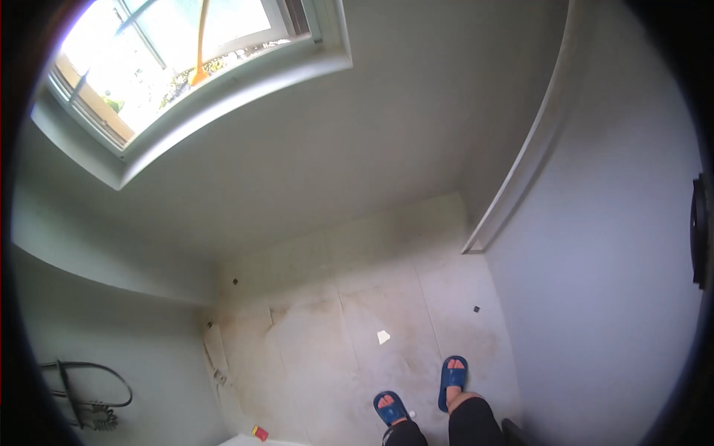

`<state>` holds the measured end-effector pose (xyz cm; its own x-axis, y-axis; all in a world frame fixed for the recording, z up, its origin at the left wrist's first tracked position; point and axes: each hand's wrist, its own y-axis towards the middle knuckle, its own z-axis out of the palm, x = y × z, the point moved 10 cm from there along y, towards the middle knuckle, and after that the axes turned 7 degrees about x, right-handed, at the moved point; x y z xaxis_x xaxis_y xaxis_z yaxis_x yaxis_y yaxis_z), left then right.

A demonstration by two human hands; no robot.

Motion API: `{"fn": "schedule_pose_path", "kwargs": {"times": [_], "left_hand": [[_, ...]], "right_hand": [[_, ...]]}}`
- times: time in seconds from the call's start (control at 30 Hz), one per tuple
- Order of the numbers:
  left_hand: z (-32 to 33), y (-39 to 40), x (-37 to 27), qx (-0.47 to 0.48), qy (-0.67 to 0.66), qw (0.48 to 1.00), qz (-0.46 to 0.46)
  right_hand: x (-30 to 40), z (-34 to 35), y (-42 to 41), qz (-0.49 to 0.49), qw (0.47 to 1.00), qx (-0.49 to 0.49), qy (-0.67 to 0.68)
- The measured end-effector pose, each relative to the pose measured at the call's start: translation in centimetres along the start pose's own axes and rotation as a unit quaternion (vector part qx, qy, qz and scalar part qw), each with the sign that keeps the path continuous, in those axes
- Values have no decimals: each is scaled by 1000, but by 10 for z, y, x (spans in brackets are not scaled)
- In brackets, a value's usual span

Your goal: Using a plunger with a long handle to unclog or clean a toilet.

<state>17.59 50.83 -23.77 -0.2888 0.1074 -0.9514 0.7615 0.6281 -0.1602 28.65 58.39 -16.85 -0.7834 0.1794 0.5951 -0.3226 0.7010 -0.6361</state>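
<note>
Neither of my hands is in view. Below me, my feet in blue slide sandals (454, 374) stand on the pale, stained floor covering (312, 357). A small white scrap (383, 337) lies on it, ahead of the feet. Close beside the left sandal is a small white object (412, 414), too small to make out. A small red and yellow packet or box (260, 433) sits at the bottom, left of the feet. Dark cables, one of them coiled (104, 417), are by the wall at the lower left.
A window (184, 44) with a pale sill is at the upper left, an orange-headed pole (198, 76) seen at it. A door-like panel (591, 223) with a dark handle or lock plate (699, 231) stands on the right. Small dark squares (476, 309) dot the floor.
</note>
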Motion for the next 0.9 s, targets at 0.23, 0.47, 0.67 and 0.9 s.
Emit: {"fn": "schedule_pose_path", "kwargs": {"times": [0.23, 0.47, 0.67, 0.9], "left_hand": [[171, -81, 48, 84, -80, 979, -169], [106, -12, 30, -84, -24, 986, -145], [113, -30, -70, 146, 10, 948, -283], [100, -16, -174, 314, -123, 899, -279]], "right_hand": [[-117, 122, -61, 62, 948, 236, 205], [-136, 96, -29, -120, 964, 86, 221], [-60, 19, -126, -191, 961, 62, 189], [10, -29, -214, -186, 980, 64, 34]]}}
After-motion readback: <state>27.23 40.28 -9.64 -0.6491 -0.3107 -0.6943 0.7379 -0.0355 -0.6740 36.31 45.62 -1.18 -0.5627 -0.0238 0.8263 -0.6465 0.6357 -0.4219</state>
